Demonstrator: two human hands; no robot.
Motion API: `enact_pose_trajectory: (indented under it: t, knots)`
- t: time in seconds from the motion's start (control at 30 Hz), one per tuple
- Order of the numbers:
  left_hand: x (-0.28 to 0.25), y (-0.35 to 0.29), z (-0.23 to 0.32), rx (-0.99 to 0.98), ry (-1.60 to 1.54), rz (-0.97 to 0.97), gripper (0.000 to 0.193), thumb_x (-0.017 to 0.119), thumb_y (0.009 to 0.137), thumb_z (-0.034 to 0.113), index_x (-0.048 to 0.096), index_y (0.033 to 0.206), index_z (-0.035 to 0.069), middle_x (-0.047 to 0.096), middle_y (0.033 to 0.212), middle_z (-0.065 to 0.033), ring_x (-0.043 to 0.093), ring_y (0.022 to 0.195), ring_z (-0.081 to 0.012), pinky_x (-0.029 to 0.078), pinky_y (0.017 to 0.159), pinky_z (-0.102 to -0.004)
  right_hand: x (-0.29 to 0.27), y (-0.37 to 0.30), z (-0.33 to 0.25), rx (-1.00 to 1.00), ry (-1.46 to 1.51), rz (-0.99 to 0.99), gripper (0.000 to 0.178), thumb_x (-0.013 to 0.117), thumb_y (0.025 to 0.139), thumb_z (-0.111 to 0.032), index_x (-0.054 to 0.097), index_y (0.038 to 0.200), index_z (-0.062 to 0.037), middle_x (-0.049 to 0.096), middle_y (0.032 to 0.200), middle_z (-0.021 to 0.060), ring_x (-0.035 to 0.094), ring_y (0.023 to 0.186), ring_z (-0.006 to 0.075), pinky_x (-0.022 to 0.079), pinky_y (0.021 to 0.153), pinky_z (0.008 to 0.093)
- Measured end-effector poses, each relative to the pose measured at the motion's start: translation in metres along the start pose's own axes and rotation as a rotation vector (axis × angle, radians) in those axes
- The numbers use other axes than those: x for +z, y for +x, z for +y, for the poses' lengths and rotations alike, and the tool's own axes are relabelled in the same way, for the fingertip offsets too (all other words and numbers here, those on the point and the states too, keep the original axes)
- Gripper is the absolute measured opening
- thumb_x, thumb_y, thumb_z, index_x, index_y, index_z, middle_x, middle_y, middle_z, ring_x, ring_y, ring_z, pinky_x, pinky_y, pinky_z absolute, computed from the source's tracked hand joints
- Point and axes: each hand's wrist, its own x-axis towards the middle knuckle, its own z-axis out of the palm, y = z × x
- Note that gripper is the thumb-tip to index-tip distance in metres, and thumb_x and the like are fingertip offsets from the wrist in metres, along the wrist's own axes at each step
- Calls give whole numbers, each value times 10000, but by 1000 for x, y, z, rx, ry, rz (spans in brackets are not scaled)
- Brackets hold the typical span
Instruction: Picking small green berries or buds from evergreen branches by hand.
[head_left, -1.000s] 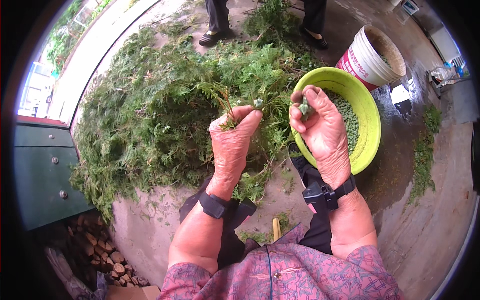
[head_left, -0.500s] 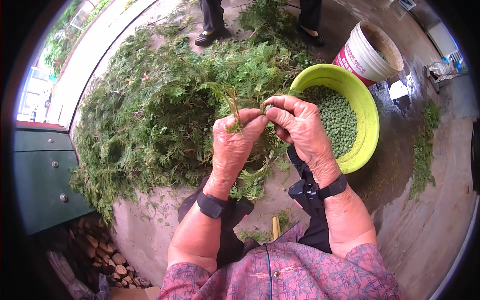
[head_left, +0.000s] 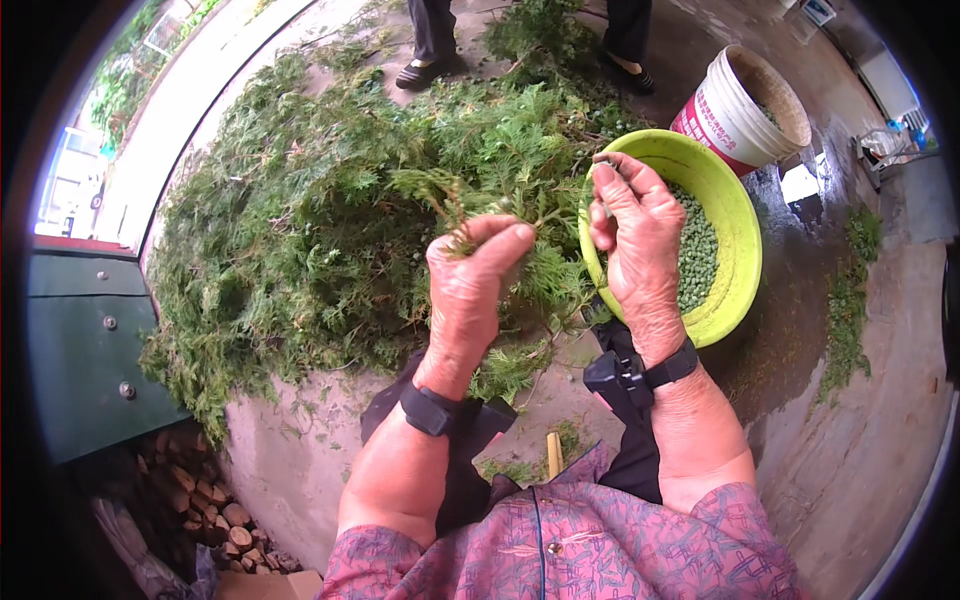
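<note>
Over the heap of cypress branches (head_left: 300, 220) we pinch a green sprig (head_left: 450, 205) in our left hand (head_left: 475, 285), fingers closed on it; our right hand (head_left: 635, 225), fingers curled shut on something small, hovers above the yellow-green basin (head_left: 735, 215) of green seeds (head_left: 700, 255).

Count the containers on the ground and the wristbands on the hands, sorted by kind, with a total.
Round yellow-green plastic basin of small green seeds: 1
White plastic bucket with a red label: 1
Black wristbands, left and right: 2
Total: 4
</note>
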Motion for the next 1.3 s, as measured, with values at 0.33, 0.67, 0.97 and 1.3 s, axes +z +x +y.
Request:
enact_pose_trajectory:
  t: [0.33, 0.67, 0.97, 1.3]
  knots:
    - [-12, 4, 6, -40, -156, -128, 159, 563, 857, 175, 555, 957, 52, 574, 904, -24, 560, 847, -136, 466, 758, -287, 0, -4, 4, 318, 49, -340, 209, 574, 871, -153, 545, 1049, -48, 598, 789, 32, 521, 541, 43, 356, 419, 156]
    - [1, -1, 18, 62, -53, -167, 226, 580, 847, 183, 556, 1010, 28, 583, 943, -18, 518, 868, -104, 418, 790, -249, -3, -10, -1, 372, 43, -518, 315, 648, 822, -143, 542, 1084, -3, 587, 775, -9, 513, 556, 34, 380, 449, 151]
    - [8, 6, 1, 134, -143, -89, 257, 599, 798, 23, 543, 1049, 37, 580, 901, -39, 531, 828, -107, 434, 750, -252, -5, -21, 1, 286, -119, -449, 228, 636, 829, -139, 587, 1013, -13, 554, 711, -48, 475, 558, -3, 385, 471, 146]
    - [7, -15, -11, 198, -54, -32, 224, 605, 800, 42, 574, 1022, 38, 561, 865, 13, 498, 805, -71, 396, 767, -228, -57, -6, -27, 160, -45, -318, 180, 613, 840, -129, 578, 980, -21, 568, 714, -14, 513, 549, 24, 361, 423, 142]
